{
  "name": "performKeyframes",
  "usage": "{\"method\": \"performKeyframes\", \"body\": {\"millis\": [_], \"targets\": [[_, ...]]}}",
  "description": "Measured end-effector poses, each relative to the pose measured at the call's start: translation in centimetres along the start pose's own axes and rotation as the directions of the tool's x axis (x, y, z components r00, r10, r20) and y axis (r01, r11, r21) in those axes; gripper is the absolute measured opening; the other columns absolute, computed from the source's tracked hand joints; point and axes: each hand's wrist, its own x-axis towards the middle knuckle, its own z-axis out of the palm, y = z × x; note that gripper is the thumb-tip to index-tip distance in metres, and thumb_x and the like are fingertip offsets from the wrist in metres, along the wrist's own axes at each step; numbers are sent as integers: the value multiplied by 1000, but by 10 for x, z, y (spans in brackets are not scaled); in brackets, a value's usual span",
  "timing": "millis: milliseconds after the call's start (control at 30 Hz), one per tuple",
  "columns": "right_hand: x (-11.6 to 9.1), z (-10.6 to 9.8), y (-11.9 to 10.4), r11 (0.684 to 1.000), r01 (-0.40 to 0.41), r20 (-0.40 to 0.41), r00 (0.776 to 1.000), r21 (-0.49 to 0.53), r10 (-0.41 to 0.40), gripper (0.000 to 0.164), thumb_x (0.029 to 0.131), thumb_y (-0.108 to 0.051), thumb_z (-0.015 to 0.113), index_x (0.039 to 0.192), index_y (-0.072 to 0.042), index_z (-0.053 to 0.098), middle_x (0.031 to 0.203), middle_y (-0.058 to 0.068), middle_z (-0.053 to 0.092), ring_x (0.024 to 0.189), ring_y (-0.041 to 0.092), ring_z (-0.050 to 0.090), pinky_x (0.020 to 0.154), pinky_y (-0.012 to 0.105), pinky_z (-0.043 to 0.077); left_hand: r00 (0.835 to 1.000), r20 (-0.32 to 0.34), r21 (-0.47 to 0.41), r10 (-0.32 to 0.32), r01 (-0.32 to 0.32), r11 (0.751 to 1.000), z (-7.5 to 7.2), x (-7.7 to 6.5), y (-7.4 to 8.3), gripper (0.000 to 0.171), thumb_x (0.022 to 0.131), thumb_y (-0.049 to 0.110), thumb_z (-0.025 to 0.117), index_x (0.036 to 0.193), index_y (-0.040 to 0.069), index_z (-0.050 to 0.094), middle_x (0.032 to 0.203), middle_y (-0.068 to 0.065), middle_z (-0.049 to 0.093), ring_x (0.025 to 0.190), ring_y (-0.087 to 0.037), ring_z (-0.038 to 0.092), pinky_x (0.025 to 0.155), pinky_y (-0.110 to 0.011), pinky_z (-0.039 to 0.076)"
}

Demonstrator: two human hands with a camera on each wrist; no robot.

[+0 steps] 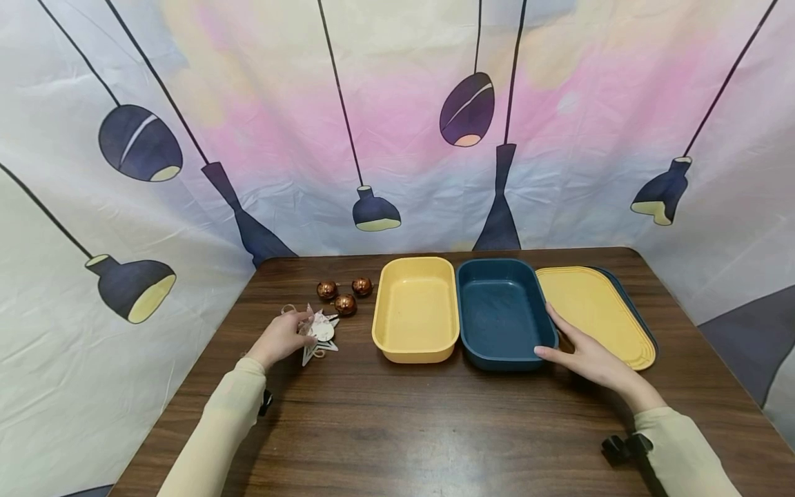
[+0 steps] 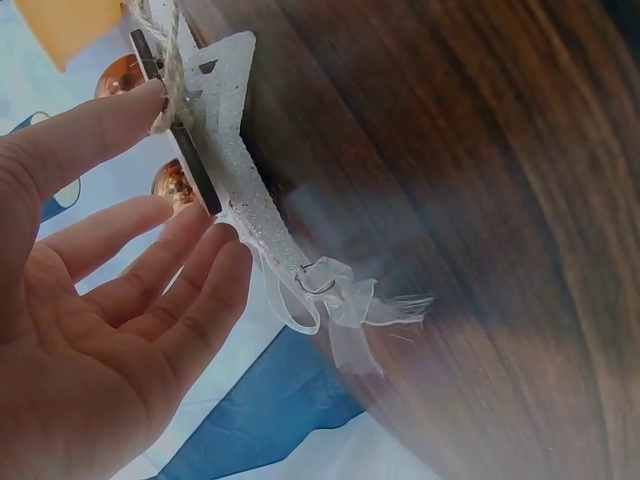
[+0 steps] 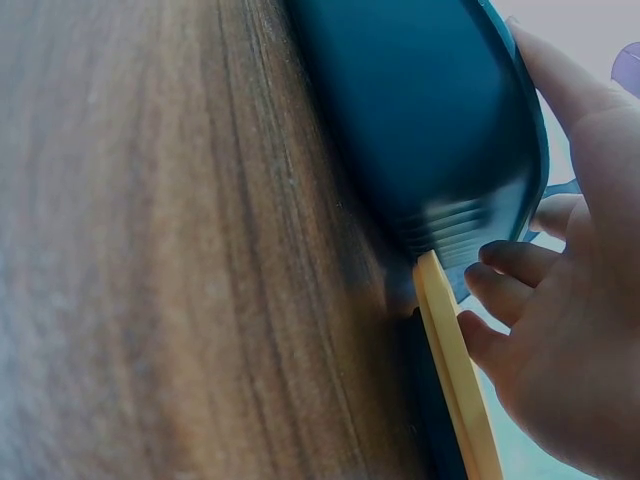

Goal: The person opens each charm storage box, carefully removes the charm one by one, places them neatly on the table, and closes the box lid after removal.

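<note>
At the table's left, my left hand (image 1: pixel 288 338) pinches a pale round disc ornament (image 1: pixel 322 331) by its edge. In the left wrist view the disc stands edge-on between thumb and fingers, with twine (image 2: pixel 175 100) over it. A glittery white star (image 2: pixel 240 150) with a sheer ribbon bow (image 2: pixel 345 300) lies close beside it. Several star ornaments (image 1: pixel 308 354) overlap under the hand. My right hand (image 1: pixel 586 355) holds the near right corner of the blue box (image 1: pixel 503 317), thumb over the rim and fingers along the outer wall. The box is bare inside.
Left of the blue box stands a yellow box (image 1: pixel 416 310). Three shiny copper balls (image 1: pixel 345 304) lie behind the stars. At the right, a yellow lid (image 1: pixel 596 310) rests over a blue lid (image 1: pixel 633 304). A patterned cloth (image 1: pixel 410 124) hangs behind the table.
</note>
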Motion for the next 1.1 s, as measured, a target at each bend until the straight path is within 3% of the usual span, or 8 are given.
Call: {"method": "performKeyframes", "body": {"millis": [267,533,600,767,833,900,1000,1100], "targets": [[0,1,-3,1000,7,-4,1000,-17,-7,96,97,-49,65,164,-22,1,167,20,9,147,52,15,107,75,22,1000,-23,-18,7,-7,1000,-4,-1,1,62,87,16,76,139,-10,53,124,-30,64,113,-45,62,91,-57,51],[0,-8,-11,993,83,-32,996,-82,-86,93,96,-43,68,163,-11,12,165,25,13,147,52,17,108,73,23,994,-94,-35,48,-51,998,-25,-2,9,54,100,22,65,143,-7,51,120,-26,63,92,-32,63,78,-50,52],[0,-16,-15,992,102,-52,993,-77,-106,89,97,-40,68,163,-12,15,165,24,14,147,51,16,108,74,22,991,-120,-36,56,-60,998,-35,-2,14,55,101,25,63,145,-6,50,126,-27,61,101,-37,63,85,-54,52],[1,-46,-36,986,126,-159,977,-109,-142,81,99,-37,66,163,-20,20,167,16,14,148,49,15,107,75,21,970,-228,-22,79,-87,996,-71,-2,32,58,103,29,59,149,-3,45,141,-29,52,127,-50,49,107,-64,36],[1,-60,-47,982,135,-220,962,-132,-161,78,99,-36,65,163,-25,21,168,9,13,149,47,15,106,77,19,946,-306,-11,106,-114,993,-86,0,42,56,103,27,59,148,-3,45,137,-29,54,124,-49,51,106,-64,36],[2,-72,-58,978,157,-291,938,-138,-191,78,100,-33,65,163,-28,20,168,2,9,151,43,10,107,78,15,906,-401,-11,137,-155,988,-100,2,54,53,103,24,60,148,-2,47,132,-28,57,117,-46,56,102,-62,41],[7,-87,-75,963,216,-436,859,-162,-266,80,99,-29,67,163,-28,20,168,-3,4,153,36,5,111,75,9,802,-566,2,191,-230,973,-118,3,74,48,101,19,61,145,0,52,128,-26,61,113,-43,58,99,-59,43],[14,-97,-89,933,295,-587,725,-208,-360,82,96,-24,71,162,-25,23,168,-1,4,154,29,6,116,69,9,678,-698,19,232,-307,952,-131,5,96,46,101,20,63,144,3,55,133,-22,60,122,-39,56,104,-53,42]]}}
